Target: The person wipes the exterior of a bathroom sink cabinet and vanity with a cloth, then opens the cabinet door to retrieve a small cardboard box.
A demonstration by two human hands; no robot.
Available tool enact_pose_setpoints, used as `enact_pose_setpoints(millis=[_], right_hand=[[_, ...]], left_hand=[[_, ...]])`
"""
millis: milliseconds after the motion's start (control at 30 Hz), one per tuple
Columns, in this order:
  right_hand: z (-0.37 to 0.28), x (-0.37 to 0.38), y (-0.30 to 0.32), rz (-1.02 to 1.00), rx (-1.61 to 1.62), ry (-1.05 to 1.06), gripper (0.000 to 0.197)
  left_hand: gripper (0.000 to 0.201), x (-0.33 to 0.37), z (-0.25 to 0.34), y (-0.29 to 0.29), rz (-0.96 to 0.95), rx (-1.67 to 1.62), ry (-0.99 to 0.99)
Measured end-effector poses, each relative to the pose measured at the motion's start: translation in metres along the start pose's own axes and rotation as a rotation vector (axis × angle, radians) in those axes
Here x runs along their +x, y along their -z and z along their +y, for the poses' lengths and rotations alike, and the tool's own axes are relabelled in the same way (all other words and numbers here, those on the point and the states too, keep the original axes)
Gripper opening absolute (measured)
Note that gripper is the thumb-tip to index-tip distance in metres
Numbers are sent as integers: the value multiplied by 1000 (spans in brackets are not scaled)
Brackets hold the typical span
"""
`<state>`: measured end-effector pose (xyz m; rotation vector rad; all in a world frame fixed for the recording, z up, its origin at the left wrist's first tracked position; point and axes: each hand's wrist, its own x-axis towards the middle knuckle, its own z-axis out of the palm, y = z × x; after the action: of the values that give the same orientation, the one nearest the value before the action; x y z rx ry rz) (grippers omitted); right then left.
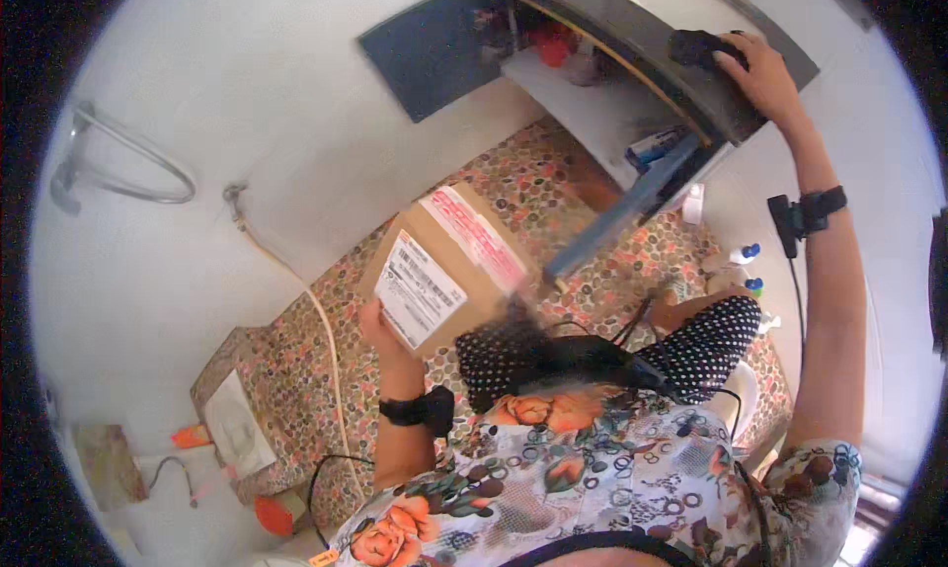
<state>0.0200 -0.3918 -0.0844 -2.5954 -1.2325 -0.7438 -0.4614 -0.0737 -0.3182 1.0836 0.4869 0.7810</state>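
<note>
My left hand point(376, 322) grips a brown cardboard box point(484, 300) by its lower left side, with the fingers mostly hidden behind it. A white printed label point(420, 292) and a strip of red-and-white tape point(474, 236) cover parts of the box. At the upper right, my right hand point(760, 73) is closed on a small black bunched thing point(694, 47), whose kind I cannot make out. It rests against the dark countertop point(652, 34).
Below the countertop, an open cabinet with a blue-grey door point(622, 211) holds a red item point(553, 45) and a blue-and-white package point(652, 149). Bottles point(736, 256) stand by the right wall. A pale hose point(321, 310) hangs from a wall tap point(235, 194) onto the pebble-patterned floor point(286, 369).
</note>
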Motion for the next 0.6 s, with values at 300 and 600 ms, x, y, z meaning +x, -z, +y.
enact_pose_setpoints(millis=[300,600], right_hand=[[-32,-21,1,108,30,-157,40],[-48,-18,14,101,-6,-252,39]], left_hand=[[53,54,33,-63,-13,-153,-42],[69,156,110,-262,-256,76,-647]])
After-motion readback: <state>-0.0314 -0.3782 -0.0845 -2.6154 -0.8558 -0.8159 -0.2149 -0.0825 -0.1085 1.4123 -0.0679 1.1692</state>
